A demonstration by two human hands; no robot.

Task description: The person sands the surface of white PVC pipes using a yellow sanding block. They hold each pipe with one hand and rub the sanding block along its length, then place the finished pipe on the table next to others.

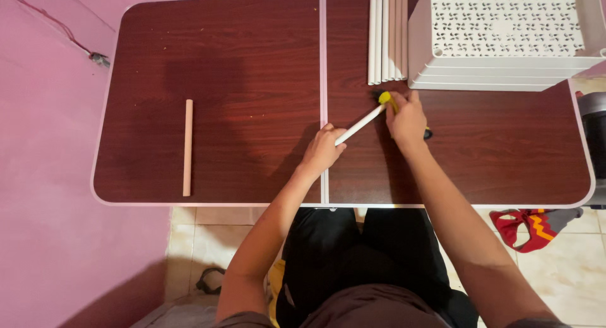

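Note:
My left hand (323, 149) grips the near end of a white tube (361, 123) that lies slanted on the dark wood-grain table (252, 63). My right hand (408, 117) is closed around a tool with a yellow head (384, 98) and a dark tip showing at the right of my fist. The yellow head touches the far end of the white tube. A single beige tube (187, 146) lies apart at the left of the table.
Several white and beige tubes (387, 36) lie side by side at the table's far edge, next to a stack of white perforated trays (505, 38). A pink wall is at the left. A red cloth (529, 228) lies on the tiled floor at the right.

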